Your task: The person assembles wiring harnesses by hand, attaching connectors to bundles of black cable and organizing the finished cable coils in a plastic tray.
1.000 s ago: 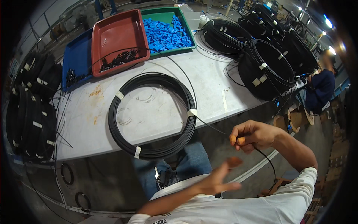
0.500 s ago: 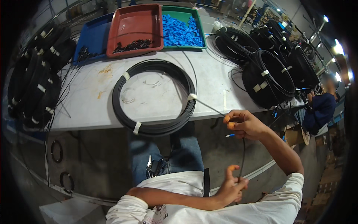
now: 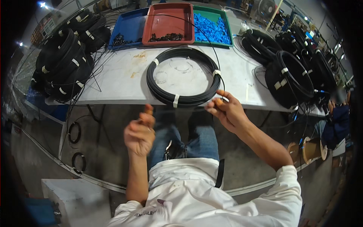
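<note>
Your right grip [image 3: 224, 109], frame centre: fingertips pinched on the black cable end [image 3: 223, 99] beside the cable coil [image 3: 184, 76] on the table [image 3: 113, 81]. Your left grip [image 3: 140, 130], centre-left: loosely curled, holding nothing.

white table [image 3: 113, 89] bearing black cable coil [image 3: 184, 77] and three trays [image 3: 170, 22].

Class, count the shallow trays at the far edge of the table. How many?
3, side by side: blue tray leftmost, red tray in the middle, green tray rightmost. None seems hidden.
</note>
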`<state>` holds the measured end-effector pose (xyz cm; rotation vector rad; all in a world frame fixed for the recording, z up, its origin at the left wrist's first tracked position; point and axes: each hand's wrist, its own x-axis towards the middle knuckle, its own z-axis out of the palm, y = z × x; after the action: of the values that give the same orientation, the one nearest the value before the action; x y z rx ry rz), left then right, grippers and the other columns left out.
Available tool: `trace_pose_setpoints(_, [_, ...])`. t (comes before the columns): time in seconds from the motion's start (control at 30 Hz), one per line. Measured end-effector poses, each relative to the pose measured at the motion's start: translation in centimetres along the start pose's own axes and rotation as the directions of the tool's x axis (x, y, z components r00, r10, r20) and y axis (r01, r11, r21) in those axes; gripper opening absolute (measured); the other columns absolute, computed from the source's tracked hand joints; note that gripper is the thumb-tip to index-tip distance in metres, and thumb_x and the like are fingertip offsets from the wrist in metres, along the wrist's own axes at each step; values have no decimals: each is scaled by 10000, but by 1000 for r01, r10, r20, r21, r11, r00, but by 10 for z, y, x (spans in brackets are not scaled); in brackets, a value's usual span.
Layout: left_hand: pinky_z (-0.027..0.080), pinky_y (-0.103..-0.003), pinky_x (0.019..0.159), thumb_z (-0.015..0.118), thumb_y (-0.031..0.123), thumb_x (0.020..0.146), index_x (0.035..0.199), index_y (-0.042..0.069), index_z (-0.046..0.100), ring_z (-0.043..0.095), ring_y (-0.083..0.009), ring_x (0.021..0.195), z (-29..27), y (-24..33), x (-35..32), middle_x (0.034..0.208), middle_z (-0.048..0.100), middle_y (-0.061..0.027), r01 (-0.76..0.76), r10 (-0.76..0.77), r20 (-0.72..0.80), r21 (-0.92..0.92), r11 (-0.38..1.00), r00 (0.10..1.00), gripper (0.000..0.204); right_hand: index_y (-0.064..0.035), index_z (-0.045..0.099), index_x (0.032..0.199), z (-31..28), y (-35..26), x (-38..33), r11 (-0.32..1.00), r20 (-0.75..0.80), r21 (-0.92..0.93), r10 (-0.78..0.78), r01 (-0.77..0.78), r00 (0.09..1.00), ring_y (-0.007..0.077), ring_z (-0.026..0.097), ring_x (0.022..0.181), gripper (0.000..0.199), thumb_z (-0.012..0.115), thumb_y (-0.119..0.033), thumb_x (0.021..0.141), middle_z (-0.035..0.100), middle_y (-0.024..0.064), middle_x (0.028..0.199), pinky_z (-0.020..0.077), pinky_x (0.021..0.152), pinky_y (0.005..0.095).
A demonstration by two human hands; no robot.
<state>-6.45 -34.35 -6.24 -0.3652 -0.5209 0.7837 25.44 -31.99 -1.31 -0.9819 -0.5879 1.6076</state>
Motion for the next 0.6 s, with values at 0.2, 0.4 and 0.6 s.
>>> trace_pose_setpoints(0.2, [487,-448,1066,570,-24,834,1380,26,464,512,-359,1336,15,13,5,1500,490,-230,-769,721,354,510,385,595,559,-103,364,1371,53,45,7,982,-8,163,-94,94,996,215,683,1055,443,627,-83,1016,602,106,1166,584,859,345])
trace_pose_setpoints(0.4, [419,-447,966,708,240,797,1188,45,584,536,-346,1097,1,-62,43,1280,525,-237,-82,71,774,156,-984,629,454,-146,406,1459,37,-22,-12,579,144,-807,390,-121,910,183,696,618,552,615,-421,1028,723,106,927,544,566,300])
trace_pose_setpoints(0.6, [398,-574,1038,713,276,882,1368,83,547,449,-480,1338,16,-54,96,1486,389,-347,523,408,444,-172,-835,798,548,-97,509,1418,6,-152,65,377,443,-861,224,342,868,149,683,574,458,638,-251,1006,731,94,817,529,514,305])
